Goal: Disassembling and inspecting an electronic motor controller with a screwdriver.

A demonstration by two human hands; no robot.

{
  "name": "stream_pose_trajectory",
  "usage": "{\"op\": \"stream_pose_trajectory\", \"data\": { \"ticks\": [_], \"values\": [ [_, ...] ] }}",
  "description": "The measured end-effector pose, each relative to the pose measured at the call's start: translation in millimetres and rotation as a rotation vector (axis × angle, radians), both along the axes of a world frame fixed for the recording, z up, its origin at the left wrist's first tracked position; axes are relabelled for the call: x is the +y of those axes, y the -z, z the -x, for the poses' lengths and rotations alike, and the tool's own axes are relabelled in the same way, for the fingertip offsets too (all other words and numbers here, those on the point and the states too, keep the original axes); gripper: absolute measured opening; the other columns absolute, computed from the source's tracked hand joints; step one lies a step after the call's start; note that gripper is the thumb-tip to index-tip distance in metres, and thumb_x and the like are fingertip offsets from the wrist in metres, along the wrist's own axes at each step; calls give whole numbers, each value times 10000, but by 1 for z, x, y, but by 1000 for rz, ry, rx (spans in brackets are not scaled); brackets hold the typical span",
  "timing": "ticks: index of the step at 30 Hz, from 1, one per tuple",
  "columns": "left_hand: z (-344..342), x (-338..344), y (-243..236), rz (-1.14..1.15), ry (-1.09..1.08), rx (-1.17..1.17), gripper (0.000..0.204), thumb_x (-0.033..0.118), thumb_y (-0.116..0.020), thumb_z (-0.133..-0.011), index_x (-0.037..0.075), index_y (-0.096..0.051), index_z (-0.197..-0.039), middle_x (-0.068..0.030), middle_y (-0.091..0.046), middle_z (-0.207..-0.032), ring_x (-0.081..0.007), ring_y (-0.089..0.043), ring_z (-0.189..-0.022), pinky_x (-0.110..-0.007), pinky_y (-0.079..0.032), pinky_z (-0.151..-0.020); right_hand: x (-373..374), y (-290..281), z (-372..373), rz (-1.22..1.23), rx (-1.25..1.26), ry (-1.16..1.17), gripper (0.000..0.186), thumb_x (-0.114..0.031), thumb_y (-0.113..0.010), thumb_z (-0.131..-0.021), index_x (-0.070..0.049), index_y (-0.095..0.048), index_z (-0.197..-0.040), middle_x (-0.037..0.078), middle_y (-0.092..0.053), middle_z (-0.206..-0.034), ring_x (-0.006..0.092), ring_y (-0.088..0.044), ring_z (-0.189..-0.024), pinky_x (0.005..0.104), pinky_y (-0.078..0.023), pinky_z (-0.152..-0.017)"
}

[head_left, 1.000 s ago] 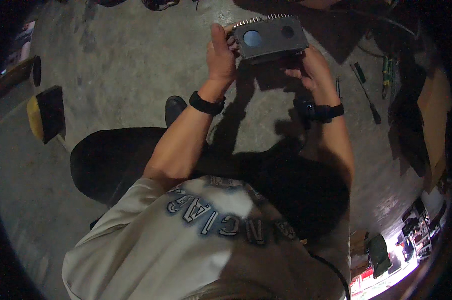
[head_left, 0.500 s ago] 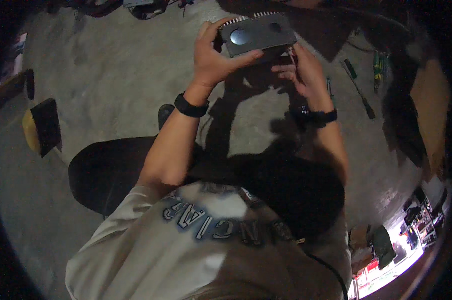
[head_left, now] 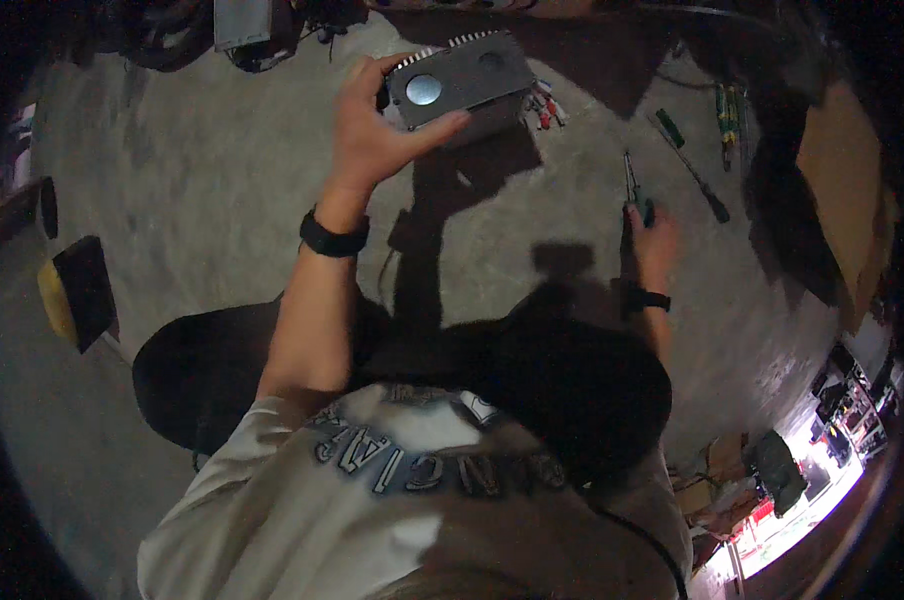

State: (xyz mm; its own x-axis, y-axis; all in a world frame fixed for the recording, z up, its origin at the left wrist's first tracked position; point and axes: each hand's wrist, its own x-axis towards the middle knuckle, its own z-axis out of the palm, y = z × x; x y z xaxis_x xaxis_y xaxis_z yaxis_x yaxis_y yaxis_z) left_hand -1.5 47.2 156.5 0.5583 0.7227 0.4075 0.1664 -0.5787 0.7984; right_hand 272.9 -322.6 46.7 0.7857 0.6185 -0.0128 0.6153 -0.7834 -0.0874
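Note:
My left hand grips a dark grey finned box by its left end, thumb along the near edge. The box is held up off the floor, its face carrying a round silvery disc and its far edge a row of pale fins. A bunch of red and white wire ends hangs at its right end. Lower right, at floor level, my right hand is closed around the green handle of a slim metal tool; its tip points away from me. Blur hides whether it is a screwdriver or pliers.
A long tool with a green grip lies on the concrete floor to the right. Beside it are several yellow-green handled tools. Cardboard stands at the right edge, a yellow and black object at the left. A grey box sits at the back.
My right hand has left the finned box and come down to the slim tool on the floor. The box, still in my left hand, appears farther left in view.

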Motion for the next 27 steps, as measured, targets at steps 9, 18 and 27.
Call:
{"op": "stream_pose_trajectory", "data": {
  "ticks": [9, 18, 27],
  "values": [
    [13, 5, -41, -22, 1, 430, 734, 460, -956, -651, 23, -698, -1181, -108, -631, -1021, -230, -637, -946, -350, -538, -820, 2, 15, 5, -5, 195, 106, 576, -339, -825, -831, 25, -673, -1251, 260, -679, -1204, 457, -629, -1121, 522, -495, -980],
    [-1, 17, -52, -218, -39, 588, 864, 632, -911, -581, -23, -750, -1120, -206, -681, -1039, -370, -683, -979, -440, -554, -875, -4, 28, 4, -40, 178, 81, 581, -332, -813, -836, 31, -664, -1264, 266, -661, -1255, 453, -581, -1212, 523, -464, -1039],
    [-8, 13, -71, -198, -60, 711, 902, 682, -909, -537, -31, -758, -1067, -197, -689, -1021, -359, -700, -939, -437, -567, -852, -6, 33, 0, -123, 268, 124, 539, -416, -674, -969, -4, -655, -1317, 273, -655, -1300, 493, -537, -1272, 562, -391, -1110]
  ]
}}
